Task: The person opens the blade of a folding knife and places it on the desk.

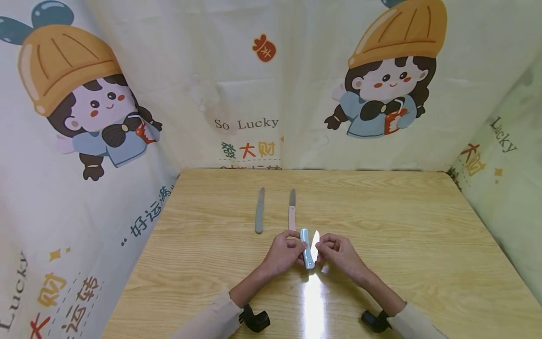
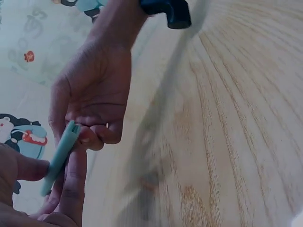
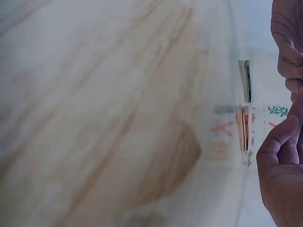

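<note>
Above the table in the head view, a light blue folding knife (image 1: 305, 245) is held partly unfolded, its blade at a narrow angle to the handle. My left hand (image 1: 284, 254) grips the handle, with the thumb on its near side. My right hand (image 1: 340, 256) pinches the bright blade near its tip. In the left wrist view the handle (image 2: 61, 156) lies between the left hand's thumb and fingers, and the right hand (image 2: 92, 94) comes in from above. The right wrist view shows only parts of both hands at its right edge; the knife cannot be made out there.
Beyond the hands lie two unfolded knives on the wooden table (image 1: 203, 212): a grey-green one (image 1: 259, 214) and a pink-handled one (image 1: 292, 212). A printed curtain (image 1: 190, 94) stands behind and beside the table. Strong glare shines on the wood below the knife.
</note>
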Motion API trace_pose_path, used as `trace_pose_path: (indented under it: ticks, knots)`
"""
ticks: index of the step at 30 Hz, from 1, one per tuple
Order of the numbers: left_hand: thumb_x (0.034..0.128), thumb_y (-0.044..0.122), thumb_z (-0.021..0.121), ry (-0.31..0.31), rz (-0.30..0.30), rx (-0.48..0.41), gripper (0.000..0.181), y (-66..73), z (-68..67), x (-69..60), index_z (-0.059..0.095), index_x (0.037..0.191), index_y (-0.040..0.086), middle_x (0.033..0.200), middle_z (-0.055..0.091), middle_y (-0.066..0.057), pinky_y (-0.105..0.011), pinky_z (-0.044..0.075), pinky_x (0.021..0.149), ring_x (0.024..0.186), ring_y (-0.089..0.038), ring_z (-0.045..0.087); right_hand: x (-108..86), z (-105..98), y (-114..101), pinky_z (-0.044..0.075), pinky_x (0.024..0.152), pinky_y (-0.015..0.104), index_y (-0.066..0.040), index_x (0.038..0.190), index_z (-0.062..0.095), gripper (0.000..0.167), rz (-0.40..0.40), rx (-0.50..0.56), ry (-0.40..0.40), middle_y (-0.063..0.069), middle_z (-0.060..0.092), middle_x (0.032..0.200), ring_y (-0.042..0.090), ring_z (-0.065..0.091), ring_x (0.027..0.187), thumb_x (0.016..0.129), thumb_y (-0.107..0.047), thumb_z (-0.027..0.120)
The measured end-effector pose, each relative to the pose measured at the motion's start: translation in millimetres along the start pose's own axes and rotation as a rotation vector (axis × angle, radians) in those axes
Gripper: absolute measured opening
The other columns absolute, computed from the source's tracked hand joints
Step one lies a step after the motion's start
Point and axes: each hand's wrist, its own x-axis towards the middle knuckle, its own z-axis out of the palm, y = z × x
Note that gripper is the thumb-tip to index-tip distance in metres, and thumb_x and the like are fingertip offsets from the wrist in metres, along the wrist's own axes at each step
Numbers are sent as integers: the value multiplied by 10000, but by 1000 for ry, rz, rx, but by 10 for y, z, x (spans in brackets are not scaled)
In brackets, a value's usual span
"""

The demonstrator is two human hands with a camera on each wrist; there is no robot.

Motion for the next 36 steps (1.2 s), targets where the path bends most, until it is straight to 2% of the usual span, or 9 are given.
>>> trace_pose_path:
  ticks: [5,9,11,14,17,21,24,31,36]
  knots:
    - [994,-13,605,-13,-21,-76,267,-33,13,18,476,1209,-105,917,720,-236,-471,593,687,661,-163,677,-24,-40,11,567,713,342,126,1006,568,226,9,-6,32,120,671,770,213,679,716,1018,-93,620]
    - [1023,51,587,-152,0,-89,438,-10,-90,29,343,1365,-69,1137,653,-305,-468,587,756,779,-186,696,-20,-57,-33,561,697,353,115,1032,587,236,-5,-33,25,138,651,763,264,664,704,1024,-119,617]
    - [1021,134,623,-232,54,50,588,64,-174,24,282,1486,18,1350,547,-261,-454,566,838,979,-212,675,-6,-63,-82,557,701,344,111,1041,593,240,-23,-41,19,127,638,768,246,651,701,1029,-128,610]
    - [971,237,719,-298,228,449,696,186,-243,-6,347,1548,120,1537,364,-136,-458,487,983,1281,-240,512,6,-73,-122,551,704,327,121,1044,587,237,-42,-29,12,114,613,765,221,627,693,1034,-115,595]
    - [927,301,774,-282,471,913,602,248,-225,-51,537,1451,126,1560,357,-43,-413,409,1069,1408,-225,372,2,-75,-115,546,709,318,118,1043,579,228,-32,-8,23,95,600,761,180,610,691,1035,-109,593]
    - [947,354,744,-206,684,1282,476,257,-178,-85,638,1354,132,1491,474,-51,-420,394,1083,1424,-247,377,-9,-78,-93,546,718,340,111,1052,568,231,-33,-10,26,125,605,765,239,621,700,1040,-119,590]
    - [957,347,734,-179,770,1389,419,255,-177,-62,667,1319,145,1430,545,-42,-410,406,1076,1414,-255,405,-20,-102,-81,549,727,337,111,1061,555,234,-42,-22,27,120,612,780,268,636,716,1045,-121,581]
    - [972,281,722,-275,909,1457,394,250,-223,35,656,1329,126,1429,564,-56,-365,395,1087,1403,-250,428,-38,-141,-51,547,707,332,122,1033,559,204,-81,-6,-33,95,627,777,232,624,702,1040,-81,577]
    - [959,330,731,-218,977,1472,313,238,-205,22,713,1228,170,1257,642,29,-302,478,960,1253,-156,546,-46,-203,-66,510,671,329,107,1022,543,199,-87,-45,-138,116,588,782,242,596,706,1058,-88,544]
